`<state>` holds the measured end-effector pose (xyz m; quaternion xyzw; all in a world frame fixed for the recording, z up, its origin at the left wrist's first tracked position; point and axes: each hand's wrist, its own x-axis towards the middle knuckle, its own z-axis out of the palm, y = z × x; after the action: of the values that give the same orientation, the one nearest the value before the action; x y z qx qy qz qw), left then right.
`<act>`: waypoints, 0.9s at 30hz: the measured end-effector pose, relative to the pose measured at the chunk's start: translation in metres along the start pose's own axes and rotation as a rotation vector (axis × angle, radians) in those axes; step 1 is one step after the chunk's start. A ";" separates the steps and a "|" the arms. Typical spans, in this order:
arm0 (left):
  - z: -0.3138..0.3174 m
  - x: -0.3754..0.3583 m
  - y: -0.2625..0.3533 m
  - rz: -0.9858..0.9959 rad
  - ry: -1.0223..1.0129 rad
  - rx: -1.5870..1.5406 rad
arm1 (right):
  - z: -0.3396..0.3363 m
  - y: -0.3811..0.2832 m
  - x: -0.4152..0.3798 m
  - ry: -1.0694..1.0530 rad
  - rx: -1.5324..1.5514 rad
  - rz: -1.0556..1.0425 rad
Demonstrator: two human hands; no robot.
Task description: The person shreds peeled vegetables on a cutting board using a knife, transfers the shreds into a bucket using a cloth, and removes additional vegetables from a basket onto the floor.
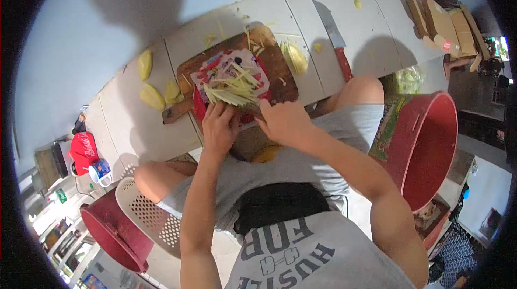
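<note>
Pale green strips (231,89) lie heaped on a patterned red and white cloth (202,76), which rests on a wooden board (283,81) with a handle. My left hand (219,122) presses its bent fingers on the near edge of the strips. Just right of it, my right hand (283,122) is closed round the handle of a knife, whose blade is mostly hidden at the strips. Peeled yellow-green pieces (152,96) lie left of the board, and another cut piece (296,58) lies at its right edge.
A large knife (329,28) with a red handle lies on the tiled surface (301,9). Red tubs (431,149) stand low at both sides. A white perforated basket (145,216), a mug (100,172) and a red cap-like item (83,152) are at left; cardboard (449,25) is at far right.
</note>
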<state>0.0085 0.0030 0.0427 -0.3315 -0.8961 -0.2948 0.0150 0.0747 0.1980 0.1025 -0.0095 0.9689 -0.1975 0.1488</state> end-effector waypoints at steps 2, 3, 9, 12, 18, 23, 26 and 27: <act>-0.004 -0.005 0.002 0.032 0.000 -0.014 | 0.004 -0.005 -0.012 0.072 0.006 -0.028; -0.001 0.000 0.000 0.066 0.033 -0.025 | -0.011 -0.011 -0.011 0.051 -0.010 -0.030; 0.008 -0.005 -0.005 0.005 0.023 0.004 | 0.003 0.000 -0.004 0.032 -0.010 -0.019; 0.007 -0.009 -0.009 0.015 -0.004 0.014 | -0.012 -0.015 -0.015 0.031 -0.016 -0.025; 0.008 -0.002 -0.008 0.059 0.073 0.007 | 0.007 -0.002 -0.004 0.072 -0.027 -0.022; 0.011 -0.020 -0.014 0.068 0.049 -0.039 | -0.004 -0.018 -0.022 0.052 -0.011 -0.021; 0.011 -0.004 -0.008 0.056 0.084 -0.029 | 0.009 -0.002 -0.007 0.027 -0.013 -0.003; 0.010 -0.005 -0.010 0.073 0.085 -0.019 | 0.003 -0.009 -0.008 0.026 -0.007 0.004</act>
<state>0.0081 0.0001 0.0281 -0.3515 -0.8790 -0.3165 0.0606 0.0832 0.1894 0.1053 -0.0054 0.9714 -0.1942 0.1367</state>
